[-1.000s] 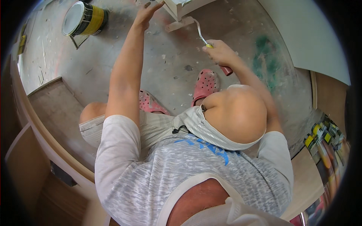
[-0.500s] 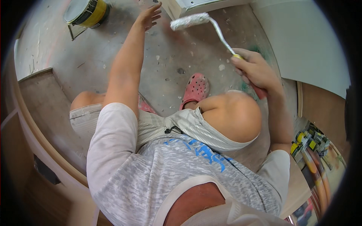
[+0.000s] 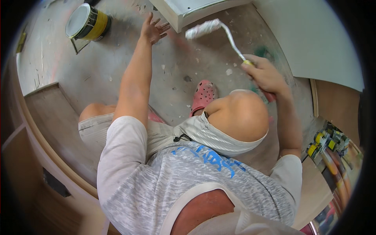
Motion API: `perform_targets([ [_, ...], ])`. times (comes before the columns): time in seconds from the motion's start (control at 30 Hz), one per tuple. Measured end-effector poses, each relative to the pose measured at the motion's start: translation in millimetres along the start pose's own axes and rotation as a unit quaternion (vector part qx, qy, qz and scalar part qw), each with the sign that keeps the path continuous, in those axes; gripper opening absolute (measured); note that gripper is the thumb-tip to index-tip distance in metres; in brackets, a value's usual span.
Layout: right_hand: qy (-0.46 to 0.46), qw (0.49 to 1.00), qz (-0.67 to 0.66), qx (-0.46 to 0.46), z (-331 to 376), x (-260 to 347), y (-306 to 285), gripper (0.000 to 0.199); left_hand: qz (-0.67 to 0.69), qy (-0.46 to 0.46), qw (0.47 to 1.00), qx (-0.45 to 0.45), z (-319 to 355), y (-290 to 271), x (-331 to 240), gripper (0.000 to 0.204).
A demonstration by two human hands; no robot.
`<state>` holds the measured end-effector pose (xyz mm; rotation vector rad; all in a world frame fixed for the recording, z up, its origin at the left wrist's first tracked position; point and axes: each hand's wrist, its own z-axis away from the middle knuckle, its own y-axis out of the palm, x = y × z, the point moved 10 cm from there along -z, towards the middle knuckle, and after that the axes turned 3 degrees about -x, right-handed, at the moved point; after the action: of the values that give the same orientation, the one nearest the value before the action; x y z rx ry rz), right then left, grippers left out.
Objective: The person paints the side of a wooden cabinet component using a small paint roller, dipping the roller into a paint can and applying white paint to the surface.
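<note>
My right hand (image 3: 266,74) is wrapped round the red and yellow handle of a paint roller (image 3: 204,29). The roller's bent metal arm rises from the grip, and its white, paint-coated sleeve hangs above the floor, slightly smeared by motion. My left hand (image 3: 154,29) is stretched out with fingers spread and holds nothing. It is close to the corner of a white-painted panel or box (image 3: 178,19) at the top. A paint can (image 3: 88,22) with a yellow and black label stands on the floor to the left of that hand.
A large pale panel (image 3: 313,43) stands at the right. Wooden cabinet parts (image 3: 58,156) curve along the left edge. Paint cans and tools (image 3: 327,147) sit at the lower right. My pink clog (image 3: 204,96) rests on the paint-spotted floor (image 3: 168,90).
My left hand has come down slightly, its fingers spreading wider beside the white panel's corner. The roller has shifted a little to the right. The whole view has tilted slightly.
</note>
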<state>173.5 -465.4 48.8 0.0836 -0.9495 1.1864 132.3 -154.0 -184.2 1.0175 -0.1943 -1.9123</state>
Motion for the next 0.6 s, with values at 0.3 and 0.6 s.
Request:
perform_targets([
  [0.3, -0.049, 0.992, 0.111, -0.02, -80, 13, 25, 0.025, -0.009, 0.016, 0.998, 0.062, 6, 6, -16, 0.093],
  [0.6, -0.008, 0.997, 0.08, 0.005, -96, -15, -19, 0.033, 0.022, 0.002, 0.999, 0.047, 4, -8, -6, 0.096],
])
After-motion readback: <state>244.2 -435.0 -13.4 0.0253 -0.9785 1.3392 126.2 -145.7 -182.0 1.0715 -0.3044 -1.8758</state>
